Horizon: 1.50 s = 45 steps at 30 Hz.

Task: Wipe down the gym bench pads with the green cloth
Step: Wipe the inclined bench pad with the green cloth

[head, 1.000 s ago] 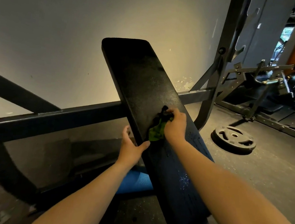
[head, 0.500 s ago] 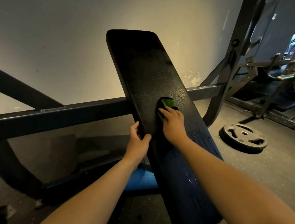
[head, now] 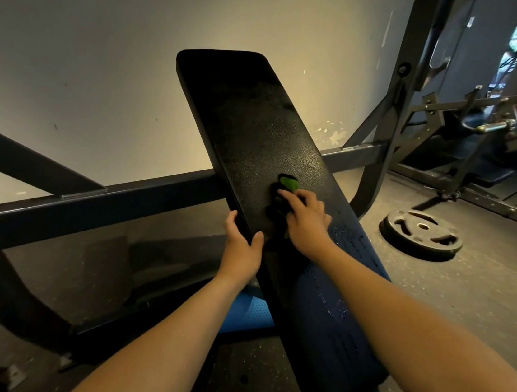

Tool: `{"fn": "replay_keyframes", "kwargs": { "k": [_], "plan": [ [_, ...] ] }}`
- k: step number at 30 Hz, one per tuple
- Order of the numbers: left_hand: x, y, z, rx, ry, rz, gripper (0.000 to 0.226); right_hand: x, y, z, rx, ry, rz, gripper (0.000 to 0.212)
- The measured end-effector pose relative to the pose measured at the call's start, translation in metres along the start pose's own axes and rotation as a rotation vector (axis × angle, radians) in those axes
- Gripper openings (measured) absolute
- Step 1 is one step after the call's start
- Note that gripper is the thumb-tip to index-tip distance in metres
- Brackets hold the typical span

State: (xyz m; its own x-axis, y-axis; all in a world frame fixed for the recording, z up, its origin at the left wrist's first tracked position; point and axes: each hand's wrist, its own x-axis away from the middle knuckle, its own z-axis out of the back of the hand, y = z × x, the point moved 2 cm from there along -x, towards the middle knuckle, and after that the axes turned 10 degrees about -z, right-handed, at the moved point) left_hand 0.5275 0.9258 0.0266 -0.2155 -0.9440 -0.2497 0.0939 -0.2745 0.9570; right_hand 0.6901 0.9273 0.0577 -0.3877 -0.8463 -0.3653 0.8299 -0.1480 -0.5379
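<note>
Green cloth lies pressed against the inclined bench pad under flat fingers of the right hand; the left hand grips the pad's edge, apparently steadying it.

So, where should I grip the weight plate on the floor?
Hook fingers into one curved slot of the weight plate, coming from above. It lies flat on the floor, so the rim is probably hard to get under; the slots open upward.

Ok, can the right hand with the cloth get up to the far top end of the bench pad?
Probably yes: the pad above the cloth is bare and nothing lies across it, though the right hand may need a lean forward.
</note>
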Motion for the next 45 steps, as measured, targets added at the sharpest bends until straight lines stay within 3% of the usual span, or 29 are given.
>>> {"fn": "replay_keyframes", "kwargs": {
  "k": [3,8,11,13,18,20,22,26,28,30,35,42,44,45],
  "plan": [
    [0.002,0.002,-0.003,-0.014,0.001,0.007,0.073,0.005,-0.009,-0.007,-0.057,0.046,-0.133,0.048],
    [-0.005,0.003,0.001,-0.083,-0.018,0.032,0.059,0.025,-0.065,-0.025,-0.220,-0.091,0.253,0.051],
    [-0.004,0.002,0.001,-0.108,-0.004,0.022,0.060,0.022,-0.056,-0.019,-0.092,-0.132,0.383,0.050],
    [-0.003,0.000,0.000,-0.110,-0.004,-0.010,0.071,0.011,-0.035,-0.013,0.008,-0.066,0.308,0.048],
    [0.000,0.004,-0.004,-0.188,-0.060,0.006,0.081,-0.001,0.012,0.003,0.046,0.073,-0.198,0.048],
    [0.000,0.004,-0.007,-0.247,-0.064,-0.006,0.082,0.001,0.004,0.001,0.031,0.092,-0.257,0.050],
    [-0.002,0.002,-0.010,-0.239,-0.067,-0.022,0.081,0.004,-0.017,-0.007,-0.021,0.076,-0.126,0.050],
    [-0.004,0.000,-0.007,-0.225,0.007,-0.055,0.061,0.021,-0.049,-0.021,-0.085,-0.106,0.305,0.048],
    [-0.003,0.004,-0.004,-0.337,-0.034,-0.135,0.075,0.019,-0.038,-0.017,-0.029,-0.082,0.353,0.048],
    [-0.004,0.007,-0.005,-0.422,-0.087,-0.177,0.082,0.012,-0.017,-0.010,0.059,-0.032,0.302,0.049],
    [-0.002,0.011,-0.017,-0.494,-0.101,-0.144,0.067,-0.007,0.033,0.012,0.154,-0.007,0.026,0.054],
    [0.005,0.017,-0.019,-0.599,-0.051,-0.133,0.062,-0.005,0.078,0.029,0.084,0.032,-0.367,0.066],
    [0.002,0.024,-0.017,-0.741,-0.027,-0.208,0.061,-0.005,0.064,0.024,-0.014,0.042,-0.323,0.064],
    [-0.001,0.028,-0.017,-0.807,-0.022,-0.246,0.061,-0.005,0.052,0.020,-0.056,0.036,-0.214,0.061]
  ]
}}
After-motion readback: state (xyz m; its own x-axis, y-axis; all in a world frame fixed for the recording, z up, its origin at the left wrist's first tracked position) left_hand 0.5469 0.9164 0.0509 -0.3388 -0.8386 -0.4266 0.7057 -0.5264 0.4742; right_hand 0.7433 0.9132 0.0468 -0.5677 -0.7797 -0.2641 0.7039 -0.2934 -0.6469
